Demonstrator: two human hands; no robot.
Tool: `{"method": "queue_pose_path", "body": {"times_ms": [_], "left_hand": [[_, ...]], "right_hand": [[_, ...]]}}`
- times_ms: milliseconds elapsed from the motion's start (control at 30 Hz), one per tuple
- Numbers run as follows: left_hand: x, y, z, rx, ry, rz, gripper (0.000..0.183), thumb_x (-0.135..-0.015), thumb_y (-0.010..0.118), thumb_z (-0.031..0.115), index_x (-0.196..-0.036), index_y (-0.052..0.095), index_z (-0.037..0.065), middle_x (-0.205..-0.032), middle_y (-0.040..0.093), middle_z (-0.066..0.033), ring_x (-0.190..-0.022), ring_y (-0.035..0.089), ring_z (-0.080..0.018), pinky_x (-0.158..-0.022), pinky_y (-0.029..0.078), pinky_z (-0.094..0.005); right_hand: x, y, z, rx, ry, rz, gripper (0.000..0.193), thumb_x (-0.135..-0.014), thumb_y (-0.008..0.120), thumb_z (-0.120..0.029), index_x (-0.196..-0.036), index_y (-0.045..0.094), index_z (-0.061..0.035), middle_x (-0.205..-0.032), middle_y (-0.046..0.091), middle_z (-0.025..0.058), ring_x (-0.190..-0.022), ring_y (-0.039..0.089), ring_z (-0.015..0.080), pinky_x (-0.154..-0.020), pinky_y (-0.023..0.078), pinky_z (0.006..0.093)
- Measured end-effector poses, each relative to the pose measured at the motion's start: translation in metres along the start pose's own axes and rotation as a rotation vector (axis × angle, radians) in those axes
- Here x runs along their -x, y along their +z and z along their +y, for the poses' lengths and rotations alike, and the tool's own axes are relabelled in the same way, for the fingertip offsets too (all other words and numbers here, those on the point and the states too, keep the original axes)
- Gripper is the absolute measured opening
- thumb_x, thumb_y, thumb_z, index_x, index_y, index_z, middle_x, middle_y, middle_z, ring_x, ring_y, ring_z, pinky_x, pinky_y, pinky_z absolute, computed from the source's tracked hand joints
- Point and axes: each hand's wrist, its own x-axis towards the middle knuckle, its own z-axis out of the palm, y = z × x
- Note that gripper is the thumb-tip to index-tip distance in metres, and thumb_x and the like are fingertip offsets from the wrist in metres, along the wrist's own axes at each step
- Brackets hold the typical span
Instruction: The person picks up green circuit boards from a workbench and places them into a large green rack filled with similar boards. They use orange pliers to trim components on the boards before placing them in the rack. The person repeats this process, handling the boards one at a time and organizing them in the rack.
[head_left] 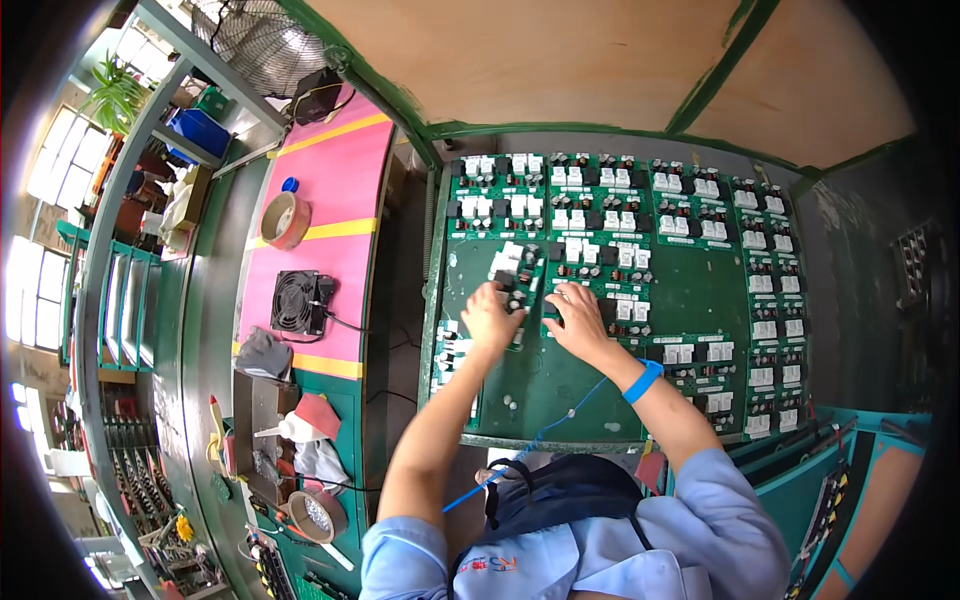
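Light-blue shirt cloth (560,560) is lying closest to the camera, and beyond it I am reaching over the green table (695,290). My left hand (492,315) is curling its fingers over the slanted circuit board (522,268); whether they are gripping it, I cannot tell. That board is lying under and just beyond them, its long axis running away from me and leaning right at the far end, so my left hand is nearer. My right hand (582,322) is parting thumb from forefinger at the left side of the neighbouring board (628,312), its hold unclear. More boards (690,195) are lying beyond and rightward; a black fan (298,302) is sitting well to the left.
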Motion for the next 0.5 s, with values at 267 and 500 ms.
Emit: {"method": "queue_pose_path", "body": {"times_ms": [267, 500], "left_hand": [[0.012, 0.045, 0.007, 0.106, -0.123, 0.057, 0.061, -0.055, 0.075, 0.028, -0.104, 0.043, 0.009, -0.107, 0.048, -0.0079, -0.1, 0.044, -0.0288, -0.079, 0.039, -0.0431], [0.009, 0.042, 0.008, 0.143, -0.136, -0.013, 0.064, -0.056, 0.074, 0.026, -0.109, 0.043, 0.008, -0.114, 0.044, -0.0078, -0.107, 0.04, -0.0279, -0.083, 0.036, -0.0434]], "right_hand": [[0.007, 0.009, 0.013, 0.01, -0.024, -0.092, 0.039, -0.061, 0.068, -0.011, -0.097, 0.054, -0.0027, -0.114, 0.043, 0.0166, -0.107, 0.04, 0.0317, -0.092, 0.031, 0.0415], [0.018, -0.003, 0.019, 0.163, -0.079, -0.177, 0.056, -0.06, 0.071, -0.015, -0.111, 0.048, -0.0069, -0.121, 0.039, 0.0153, -0.115, 0.034, 0.0298, -0.096, 0.026, 0.044]]}}
